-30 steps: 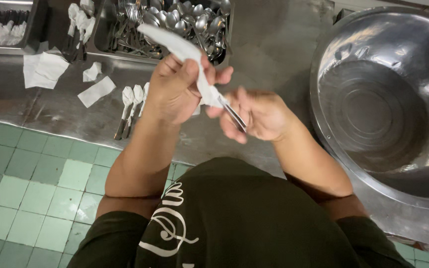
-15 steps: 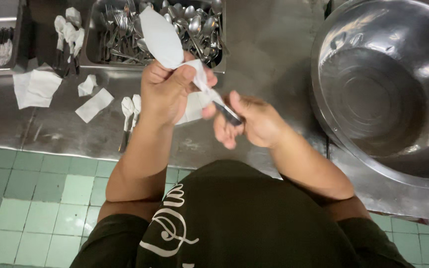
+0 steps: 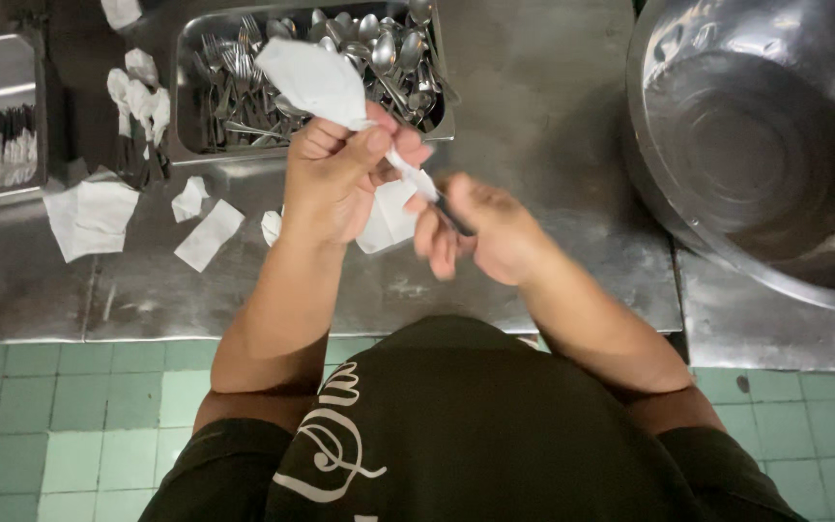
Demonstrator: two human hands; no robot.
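- Head view: the left hand (image 3: 335,179) is closed in a fist around a white paper napkin (image 3: 316,82) wrapped about a piece of cutlery, just in front of the steel tray of spoons and forks (image 3: 195,145)
- The right hand (image 3: 480,227), fingers curled shut, pinches the dark handle end (image 3: 451,217) sticking out of the napkin, right of the tray
- Loose napkin pieces (image 3: 94,217) lie on the steel tabletop (image 3: 553,126) left of the tray
- A large steel bowl (image 3: 765,145) stands well right of the tray

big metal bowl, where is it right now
In the head view the big metal bowl sits at the upper right on the steel counter, right of the cutlery tray and beyond the right hand.
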